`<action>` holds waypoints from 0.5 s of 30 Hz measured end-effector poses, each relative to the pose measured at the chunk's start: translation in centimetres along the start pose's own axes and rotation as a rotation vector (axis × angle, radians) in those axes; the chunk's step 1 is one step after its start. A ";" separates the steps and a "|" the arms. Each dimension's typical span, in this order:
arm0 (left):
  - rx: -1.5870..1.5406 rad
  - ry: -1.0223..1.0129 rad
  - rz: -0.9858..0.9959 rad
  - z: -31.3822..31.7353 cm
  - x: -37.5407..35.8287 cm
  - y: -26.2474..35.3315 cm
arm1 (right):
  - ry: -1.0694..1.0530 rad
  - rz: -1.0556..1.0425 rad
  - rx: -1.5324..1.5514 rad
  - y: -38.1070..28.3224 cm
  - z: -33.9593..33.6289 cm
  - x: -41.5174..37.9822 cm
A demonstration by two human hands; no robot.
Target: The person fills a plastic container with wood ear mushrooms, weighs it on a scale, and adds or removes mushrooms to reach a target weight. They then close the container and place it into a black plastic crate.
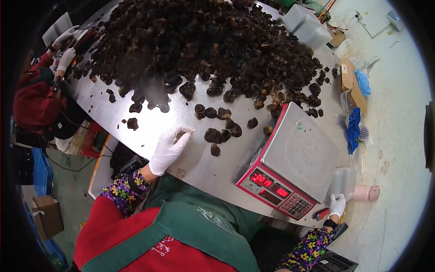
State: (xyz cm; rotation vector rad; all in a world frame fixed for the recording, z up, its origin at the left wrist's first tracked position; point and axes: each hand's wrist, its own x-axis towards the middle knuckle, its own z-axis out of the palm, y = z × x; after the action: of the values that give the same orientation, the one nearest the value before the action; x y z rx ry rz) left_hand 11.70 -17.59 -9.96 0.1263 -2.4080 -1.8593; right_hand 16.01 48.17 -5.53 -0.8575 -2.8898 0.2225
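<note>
My left hand, in a white glove, hovers over the metal table with its fingers curled together and nothing visible in them. Dark, wrinkled fungus pieces lie loose to its right, below a large heap of the same. My right hand, also gloved, is closed at the lower edge of clear plastic containers, right of the scale. The red scale has a bare metal plate and its display reads -0.019.
A co-worker in red with white gloves is at the table's left side. Clear plastic boxes stand at the back right. Blue cloths, a cardboard box and a pink roll lie along the right edge.
</note>
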 end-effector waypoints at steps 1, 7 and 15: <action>0.003 0.022 0.056 0.1 0.3 -0.1 | 0.012 0.021 -0.009 -0.2 -0.5 0.0; 0.191 0.081 0.212 0.4 3.7 0.4 | 0.084 -0.057 0.178 3.0 -1.5 1.5; 0.682 -0.086 0.531 4.3 6.3 1.6 | 0.602 -0.235 0.211 -10.9 -7.2 -4.8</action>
State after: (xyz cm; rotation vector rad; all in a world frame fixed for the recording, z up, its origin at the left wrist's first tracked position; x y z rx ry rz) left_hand 4.92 -13.85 -9.31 -0.5024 -2.6678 -0.8072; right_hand 15.30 37.25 3.11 -0.4416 -2.3212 0.1981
